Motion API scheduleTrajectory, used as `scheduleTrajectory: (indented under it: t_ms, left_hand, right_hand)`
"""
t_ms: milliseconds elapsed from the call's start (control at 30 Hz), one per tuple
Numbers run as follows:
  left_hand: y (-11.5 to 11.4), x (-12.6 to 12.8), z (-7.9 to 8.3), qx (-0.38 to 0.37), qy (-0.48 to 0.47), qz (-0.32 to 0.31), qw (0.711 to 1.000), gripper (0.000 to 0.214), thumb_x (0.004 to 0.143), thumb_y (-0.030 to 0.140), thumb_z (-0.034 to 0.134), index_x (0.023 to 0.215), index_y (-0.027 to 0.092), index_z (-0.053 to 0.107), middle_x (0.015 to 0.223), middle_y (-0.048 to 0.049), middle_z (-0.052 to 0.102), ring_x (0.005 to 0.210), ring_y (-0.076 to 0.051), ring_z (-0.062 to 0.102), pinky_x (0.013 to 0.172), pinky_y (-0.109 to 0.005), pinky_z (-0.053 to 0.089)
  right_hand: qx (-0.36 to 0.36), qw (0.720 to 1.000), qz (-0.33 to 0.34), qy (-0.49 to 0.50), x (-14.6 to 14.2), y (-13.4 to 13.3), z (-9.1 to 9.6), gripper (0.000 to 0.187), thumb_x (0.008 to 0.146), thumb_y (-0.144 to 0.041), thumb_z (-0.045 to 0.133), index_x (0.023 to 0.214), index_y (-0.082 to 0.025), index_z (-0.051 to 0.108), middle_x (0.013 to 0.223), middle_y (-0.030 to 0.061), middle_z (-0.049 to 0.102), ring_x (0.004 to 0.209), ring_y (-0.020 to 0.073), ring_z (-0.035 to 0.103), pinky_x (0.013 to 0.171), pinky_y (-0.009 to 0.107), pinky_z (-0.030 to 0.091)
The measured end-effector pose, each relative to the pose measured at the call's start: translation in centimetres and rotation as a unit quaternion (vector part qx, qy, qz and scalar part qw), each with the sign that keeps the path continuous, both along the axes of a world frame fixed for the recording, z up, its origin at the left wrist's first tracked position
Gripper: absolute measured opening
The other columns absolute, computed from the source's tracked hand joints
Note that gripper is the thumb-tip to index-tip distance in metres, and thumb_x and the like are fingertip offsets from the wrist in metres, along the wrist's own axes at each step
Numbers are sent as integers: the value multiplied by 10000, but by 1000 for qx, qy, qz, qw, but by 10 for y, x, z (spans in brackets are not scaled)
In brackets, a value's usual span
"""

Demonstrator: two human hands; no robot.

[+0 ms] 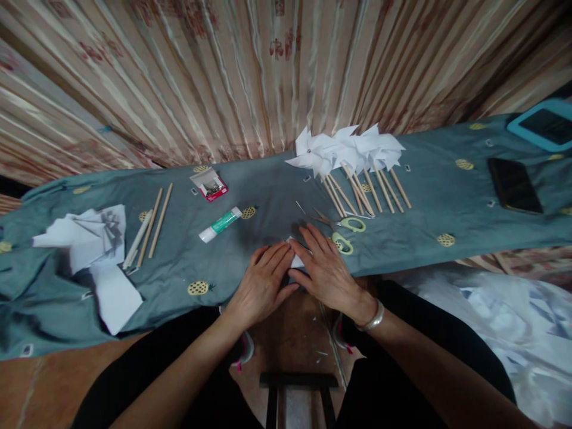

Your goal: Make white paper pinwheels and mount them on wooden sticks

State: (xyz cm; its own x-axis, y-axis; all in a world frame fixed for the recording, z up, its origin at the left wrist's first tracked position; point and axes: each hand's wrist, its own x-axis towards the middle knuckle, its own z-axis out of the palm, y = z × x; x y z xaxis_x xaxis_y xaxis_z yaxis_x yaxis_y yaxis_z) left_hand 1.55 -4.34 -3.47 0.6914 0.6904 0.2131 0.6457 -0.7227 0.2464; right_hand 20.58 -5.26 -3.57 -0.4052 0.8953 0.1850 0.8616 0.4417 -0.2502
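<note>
At the table's near edge, a small folded piece of white paper (300,260) lies under my fingers, mostly covered by them. My left hand (264,281) holds its left side, fingers together and thumb lower down. From the right, my right hand (328,268) grips the same paper between thumb and fingers, the other fingers stretched forward. Just beyond my right fingertips lie scissors (353,224) with pale green handles, their blades pointing left. A glue stick (222,224) with a green label rests farther left. White paper pinwheels (344,149) on wooden sticks (357,193) lie in a row behind.
A red-edged box (212,186) of small metal pieces stands open at the back. To the left are loose wooden sticks (154,223) and a pile of white paper (92,238). A black phone (513,185) and a blue-framed device (547,125) lie right. Pleated curtains (250,77) hang behind.
</note>
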Motion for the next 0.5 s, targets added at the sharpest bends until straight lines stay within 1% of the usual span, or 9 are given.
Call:
scheduleTrajectory:
  t_ms: [167,267,400,500]
  left_hand:
    - [3,0,0,-7,-2,1,1000,522,958,397,511,1380,91,484,1390,-191,569,1317,-291,491,1082,-484,378]
    - [2,-1,-1,-2,8,0,1000,520,957,379,516,1382,81,483,1405,-193,558,1323,-292,486,1085,-482,377]
    - [-1,0,-4,8,25,0,1000,555,950,399,524,1391,67,472,1427,-198,538,1347,-302,464,1103,-488,351]
    - [-3,0,-5,10,36,-1,999,557,945,377,524,1393,51,467,1465,-198,498,1370,-309,438,1118,-485,324]
  right_hand:
    - [-15,1000,-10,1,1,2,3,561,934,-438,542,1400,-128,505,1507,228,422,1442,370,305,1061,559,381]
    - [-9,1000,-8,-8,3,-1,3,567,929,-439,556,1400,-127,505,1514,233,410,1443,380,299,1069,558,373]
    - [36,999,1,-5,3,-12,1,533,944,-399,544,1372,-83,517,1516,248,403,1445,382,294,1082,549,361]
    - [87,996,23,20,-1,-23,1,470,967,-334,508,1336,-44,532,1447,240,494,1414,341,356,1084,513,377]
